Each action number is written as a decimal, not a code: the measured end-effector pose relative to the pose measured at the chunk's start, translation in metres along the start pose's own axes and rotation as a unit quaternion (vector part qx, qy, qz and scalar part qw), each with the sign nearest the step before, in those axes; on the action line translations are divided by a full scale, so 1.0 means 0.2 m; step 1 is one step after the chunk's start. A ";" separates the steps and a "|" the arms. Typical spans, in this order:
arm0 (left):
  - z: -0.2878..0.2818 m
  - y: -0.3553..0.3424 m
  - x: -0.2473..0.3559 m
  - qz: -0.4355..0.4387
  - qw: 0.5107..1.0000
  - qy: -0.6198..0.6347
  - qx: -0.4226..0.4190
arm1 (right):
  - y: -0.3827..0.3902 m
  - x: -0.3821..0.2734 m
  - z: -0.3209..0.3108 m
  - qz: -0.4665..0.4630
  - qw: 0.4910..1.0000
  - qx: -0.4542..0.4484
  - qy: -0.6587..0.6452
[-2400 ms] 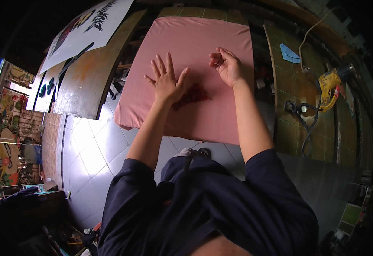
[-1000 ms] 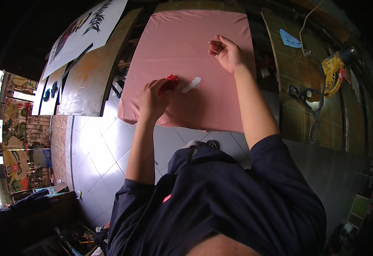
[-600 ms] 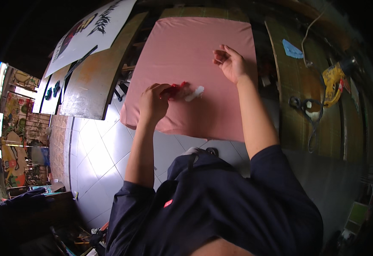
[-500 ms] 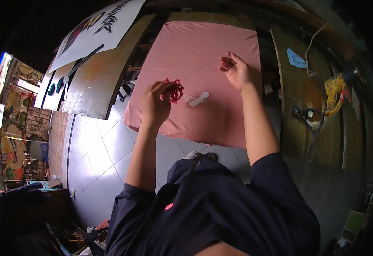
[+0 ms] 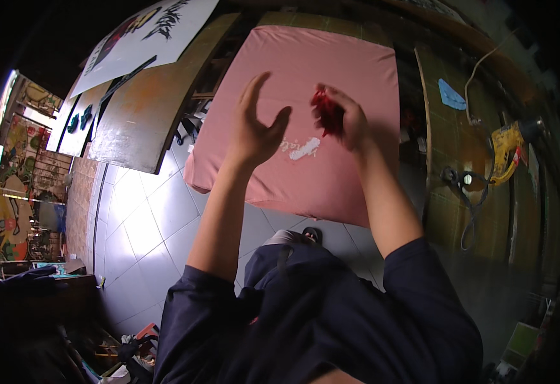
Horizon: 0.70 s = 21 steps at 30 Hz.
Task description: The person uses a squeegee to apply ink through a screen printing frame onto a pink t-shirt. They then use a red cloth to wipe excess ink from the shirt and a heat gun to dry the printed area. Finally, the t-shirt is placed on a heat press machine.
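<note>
A pink fabric (image 5: 229, 153) is stretched over a board in front of me, bearing pale script and a white patch (image 5: 303, 149) near its middle. Over its left part, my left hand (image 5: 259, 125) is raised with thumb and fingers apart and nothing between them. My right hand (image 5: 345, 118), right of it and above the white patch, has its fingers curled around a crumpled, stringy red piece (image 5: 325, 105), which they partly hide.
Left stand worn boards (image 5: 133, 125) with a printed white poster (image 5: 158, 29) and small dark clips. The right board (image 5: 446, 211) carries a light blue piece (image 5: 451, 95), cords and a yellow heat-gun-like tool (image 5: 504, 150). Tiled floor (image 5: 139, 217) shows below.
The red piece, lifted off the fabric by my left hand, is now in my right hand. My left hand has moved up and opened. The pale script under the red piece now shows.
</note>
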<state>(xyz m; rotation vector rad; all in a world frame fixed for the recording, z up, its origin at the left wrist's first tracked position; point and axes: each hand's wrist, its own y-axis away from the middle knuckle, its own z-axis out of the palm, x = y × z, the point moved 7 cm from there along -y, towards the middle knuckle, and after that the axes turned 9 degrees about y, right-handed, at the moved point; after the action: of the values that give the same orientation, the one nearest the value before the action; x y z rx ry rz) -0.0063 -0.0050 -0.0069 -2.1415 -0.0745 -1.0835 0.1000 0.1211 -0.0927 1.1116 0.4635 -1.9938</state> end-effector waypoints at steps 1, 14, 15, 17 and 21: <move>0.01 0.07 -0.06 -0.038 0.991 -0.126 -0.020 | -0.03 -0.02 -0.05 -0.012 1.000 -0.003 -0.024; 0.42 0.56 0.20 0.073 0.929 -0.068 -0.355 | -0.10 -0.06 -0.28 -0.048 0.993 0.054 -0.098; 0.40 0.49 0.12 0.033 0.946 -0.151 -0.285 | -0.09 -0.06 -0.27 -0.048 0.993 0.060 -0.093; 0.41 0.50 0.03 -0.005 0.934 -0.233 -0.272 | -0.09 -0.06 -0.26 -0.049 0.993 0.073 -0.080; 0.46 0.71 0.30 0.169 0.861 0.004 -0.481 | -0.09 -0.06 -0.25 -0.039 0.993 0.083 -0.078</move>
<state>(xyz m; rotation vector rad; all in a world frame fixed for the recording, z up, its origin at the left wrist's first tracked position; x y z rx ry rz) 0.1447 -0.0676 -0.0806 -2.8356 1.0131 -1.0104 0.1158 0.1696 -0.1119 1.0403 0.2674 -2.2016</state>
